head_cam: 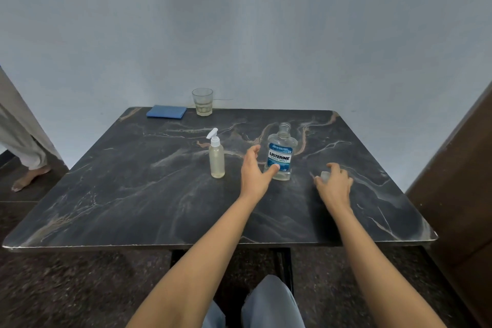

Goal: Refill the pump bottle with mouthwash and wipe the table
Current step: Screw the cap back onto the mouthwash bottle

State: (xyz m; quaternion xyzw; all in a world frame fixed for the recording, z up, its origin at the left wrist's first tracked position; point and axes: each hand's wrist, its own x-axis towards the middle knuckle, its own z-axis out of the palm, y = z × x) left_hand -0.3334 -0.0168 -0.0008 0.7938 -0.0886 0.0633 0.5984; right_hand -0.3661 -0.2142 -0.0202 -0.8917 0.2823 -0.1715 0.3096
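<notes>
Mouthwash bottle (pixel 279 157): upright, uncapped, neck up, mid-table (pixel 133 194). Pump bottle (pixel 216 156): upright, nozzle toward far-left corner. Left hand (pixel 255 170) spread, thumb touching mouthwash bottle; right hand (pixel 334 181) grips cap (pixel 325 175)

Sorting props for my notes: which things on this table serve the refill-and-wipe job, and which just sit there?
For the job: pump bottle, mouthwash bottle with its neck open, clear cap in the right hand, blue cloth.

Lying about: glass at the far edge.
</notes>
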